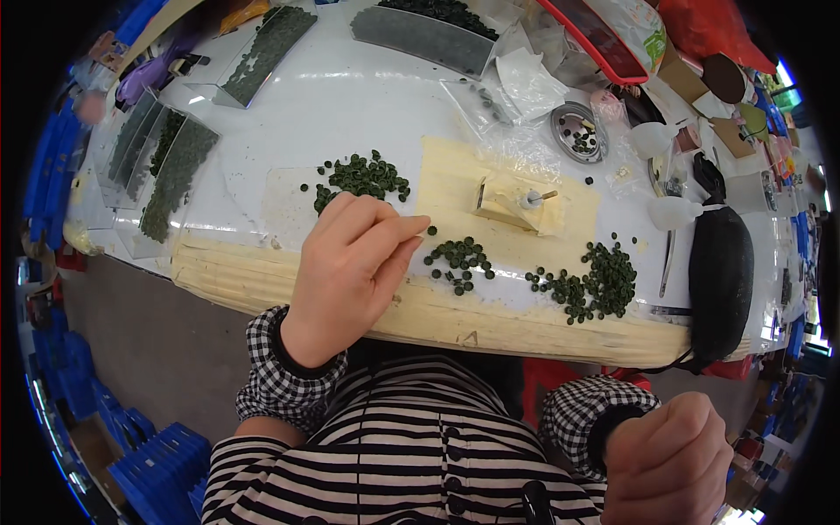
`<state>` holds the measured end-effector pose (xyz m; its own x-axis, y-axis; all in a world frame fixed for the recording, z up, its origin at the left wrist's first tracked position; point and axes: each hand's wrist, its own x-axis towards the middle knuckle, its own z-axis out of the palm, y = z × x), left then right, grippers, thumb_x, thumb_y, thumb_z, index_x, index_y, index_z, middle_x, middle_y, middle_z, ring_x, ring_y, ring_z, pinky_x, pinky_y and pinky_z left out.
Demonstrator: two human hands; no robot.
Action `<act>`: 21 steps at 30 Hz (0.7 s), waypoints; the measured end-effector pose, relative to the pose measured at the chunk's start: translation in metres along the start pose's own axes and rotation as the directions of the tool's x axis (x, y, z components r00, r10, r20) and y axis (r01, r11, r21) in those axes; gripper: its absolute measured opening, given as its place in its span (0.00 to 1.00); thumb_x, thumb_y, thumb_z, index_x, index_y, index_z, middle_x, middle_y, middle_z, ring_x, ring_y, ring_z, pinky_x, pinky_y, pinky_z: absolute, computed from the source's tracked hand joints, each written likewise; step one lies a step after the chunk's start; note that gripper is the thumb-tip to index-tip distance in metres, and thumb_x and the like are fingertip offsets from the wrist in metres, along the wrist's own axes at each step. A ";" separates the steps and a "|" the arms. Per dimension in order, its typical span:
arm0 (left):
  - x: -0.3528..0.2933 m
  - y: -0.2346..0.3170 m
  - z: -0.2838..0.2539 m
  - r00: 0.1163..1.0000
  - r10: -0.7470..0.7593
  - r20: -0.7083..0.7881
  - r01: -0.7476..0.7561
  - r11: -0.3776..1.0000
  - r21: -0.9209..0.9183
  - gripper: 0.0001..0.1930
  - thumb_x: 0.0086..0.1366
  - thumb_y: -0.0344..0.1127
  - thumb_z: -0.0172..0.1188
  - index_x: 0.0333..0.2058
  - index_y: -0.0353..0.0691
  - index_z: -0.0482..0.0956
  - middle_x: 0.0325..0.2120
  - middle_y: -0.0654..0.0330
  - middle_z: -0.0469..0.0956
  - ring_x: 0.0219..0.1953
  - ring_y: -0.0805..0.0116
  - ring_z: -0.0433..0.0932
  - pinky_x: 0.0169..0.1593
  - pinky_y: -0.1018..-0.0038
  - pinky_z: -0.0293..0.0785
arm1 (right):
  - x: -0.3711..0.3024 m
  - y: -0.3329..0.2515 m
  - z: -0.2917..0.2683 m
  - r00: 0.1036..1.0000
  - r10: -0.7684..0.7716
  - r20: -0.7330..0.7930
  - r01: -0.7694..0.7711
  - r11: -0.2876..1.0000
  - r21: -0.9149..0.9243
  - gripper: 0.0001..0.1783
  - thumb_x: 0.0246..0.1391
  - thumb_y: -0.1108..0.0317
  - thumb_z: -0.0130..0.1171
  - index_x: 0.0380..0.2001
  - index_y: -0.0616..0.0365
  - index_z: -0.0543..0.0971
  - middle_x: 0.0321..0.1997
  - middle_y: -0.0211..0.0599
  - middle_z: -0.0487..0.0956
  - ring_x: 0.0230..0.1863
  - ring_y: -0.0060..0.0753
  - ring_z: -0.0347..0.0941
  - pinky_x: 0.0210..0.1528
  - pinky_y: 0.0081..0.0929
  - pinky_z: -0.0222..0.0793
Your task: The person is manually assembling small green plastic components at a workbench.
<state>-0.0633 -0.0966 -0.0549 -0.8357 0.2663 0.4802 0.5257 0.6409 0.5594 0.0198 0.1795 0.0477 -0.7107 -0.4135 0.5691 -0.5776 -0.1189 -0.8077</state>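
My left hand reaches over the table with thumb and forefinger pinched together. One small dark green round piece is right by the fingertips; whether they touch it, or hold another, I cannot tell. Beyond that hand lies a loose pile of dark green pieces. A smaller cluster of green discs is to the right of the fingertips, and a larger heap of discs is farther right. My right hand is closed in a fist, low and off the table; what it holds, if anything, is hidden.
A tape-wrapped block with a small metal pin stands on a yellowish sheet. Behind are clear trays of dark pieces, a round metal dish and plastic bags. A black pouch hangs over the right edge.
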 end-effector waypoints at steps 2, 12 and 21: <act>0.002 -0.006 -0.006 0.999 -0.032 -0.037 0.033 0.999 0.033 0.08 0.54 0.22 0.63 0.35 0.35 0.80 0.26 0.60 0.72 0.29 0.62 0.69 0.34 0.69 0.68 | -0.009 0.007 0.001 0.999 -0.014 -0.035 0.018 0.990 0.140 0.12 0.44 0.81 0.63 0.12 0.57 0.79 0.20 0.29 0.79 0.20 0.16 0.72 0.24 0.17 0.66; -0.002 -0.012 -0.009 0.989 -0.146 0.029 0.139 0.975 0.173 0.06 0.52 0.24 0.65 0.31 0.35 0.79 0.27 0.59 0.72 0.32 0.61 0.69 0.35 0.69 0.67 | 0.034 0.017 0.006 0.911 -0.410 0.036 0.410 0.895 -0.176 0.19 0.57 0.48 0.60 0.24 0.52 0.79 0.20 0.22 0.72 0.21 0.23 0.64 0.24 0.20 0.61; -0.003 -0.012 -0.008 0.992 -0.117 -0.041 0.121 0.987 0.106 0.06 0.54 0.24 0.65 0.31 0.35 0.78 0.28 0.58 0.73 0.32 0.59 0.71 0.35 0.67 0.69 | 0.013 0.076 0.008 0.931 -0.002 -0.364 -0.227 0.779 -0.585 0.05 0.45 0.73 0.69 0.27 0.62 0.83 0.20 0.34 0.77 0.21 0.26 0.69 0.25 0.23 0.61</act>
<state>-0.0656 -0.1108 -0.0573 -0.8843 0.1601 0.4387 0.4012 0.7410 0.5384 -0.0304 0.1581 -0.0069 -0.8070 -0.0563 0.5878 -0.5233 0.5293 -0.6678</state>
